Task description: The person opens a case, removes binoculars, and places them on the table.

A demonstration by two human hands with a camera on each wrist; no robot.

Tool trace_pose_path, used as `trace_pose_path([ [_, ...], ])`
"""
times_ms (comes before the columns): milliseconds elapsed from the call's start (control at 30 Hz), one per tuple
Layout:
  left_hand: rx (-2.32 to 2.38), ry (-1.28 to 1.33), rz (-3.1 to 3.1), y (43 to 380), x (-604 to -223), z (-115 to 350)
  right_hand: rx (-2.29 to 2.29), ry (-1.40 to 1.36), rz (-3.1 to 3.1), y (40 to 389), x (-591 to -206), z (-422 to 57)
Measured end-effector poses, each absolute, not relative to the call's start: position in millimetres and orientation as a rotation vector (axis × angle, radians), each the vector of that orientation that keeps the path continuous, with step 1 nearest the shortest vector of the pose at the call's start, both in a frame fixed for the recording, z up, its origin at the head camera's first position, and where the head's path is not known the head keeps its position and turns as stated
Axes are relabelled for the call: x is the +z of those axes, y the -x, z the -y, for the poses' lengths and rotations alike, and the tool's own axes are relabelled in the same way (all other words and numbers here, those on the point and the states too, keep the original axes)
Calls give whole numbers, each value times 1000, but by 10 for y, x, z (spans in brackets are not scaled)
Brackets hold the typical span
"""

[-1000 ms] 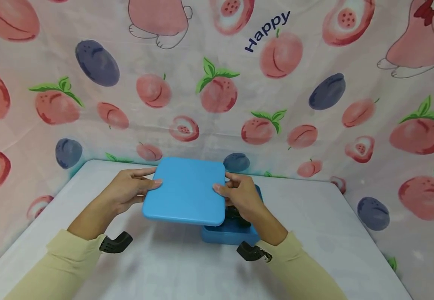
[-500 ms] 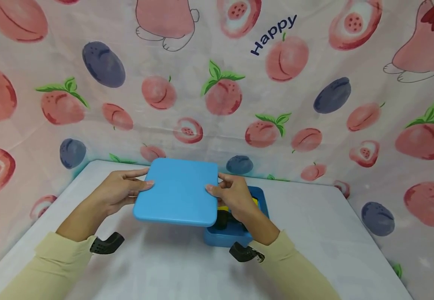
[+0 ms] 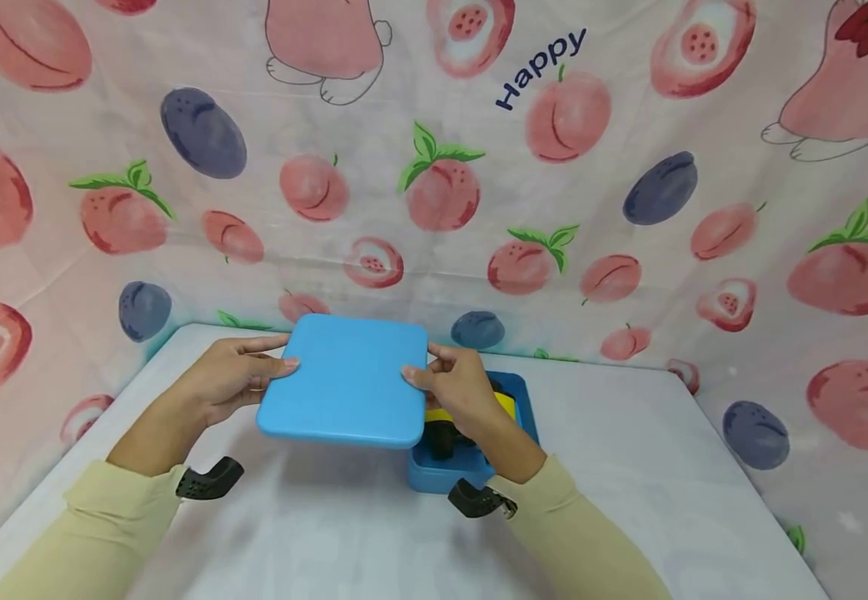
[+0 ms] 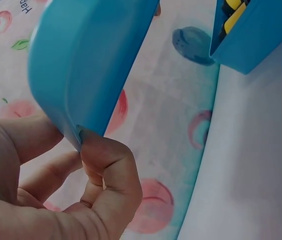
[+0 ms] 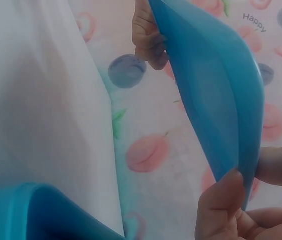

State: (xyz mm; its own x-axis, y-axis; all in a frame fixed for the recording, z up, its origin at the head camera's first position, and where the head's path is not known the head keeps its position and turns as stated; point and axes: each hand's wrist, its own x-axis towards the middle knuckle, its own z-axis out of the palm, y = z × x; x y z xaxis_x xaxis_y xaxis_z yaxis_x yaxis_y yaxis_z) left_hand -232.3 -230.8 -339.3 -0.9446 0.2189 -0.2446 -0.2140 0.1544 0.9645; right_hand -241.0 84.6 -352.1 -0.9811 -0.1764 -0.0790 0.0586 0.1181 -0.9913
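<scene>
Blue lid (image 3: 342,383) held above white table (image 3: 651,500), left of blue box (image 3: 445,477). Left hand (image 3: 226,379) pinches left edge, right hand (image 3: 461,387) pinches right edge, thumbs on top. Box open on table, black-and-yellow items (image 3: 505,405) inside. Fruit-print cloth (image 3: 374,125) at far side.

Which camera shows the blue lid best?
The head view: there the blue lid shows nearly its whole broad top, just a bit hidden by the left hand and right hand. Both wrist views see it steeply slanted and cut off by the picture's top edge.
</scene>
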Motion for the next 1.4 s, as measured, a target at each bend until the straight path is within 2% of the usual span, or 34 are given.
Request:
trace_pose_path([
  [1400, 1847, 30, -2111, 2389, -3625, 2628, -1882, 114, -2261, 2544, -3788, -490],
])
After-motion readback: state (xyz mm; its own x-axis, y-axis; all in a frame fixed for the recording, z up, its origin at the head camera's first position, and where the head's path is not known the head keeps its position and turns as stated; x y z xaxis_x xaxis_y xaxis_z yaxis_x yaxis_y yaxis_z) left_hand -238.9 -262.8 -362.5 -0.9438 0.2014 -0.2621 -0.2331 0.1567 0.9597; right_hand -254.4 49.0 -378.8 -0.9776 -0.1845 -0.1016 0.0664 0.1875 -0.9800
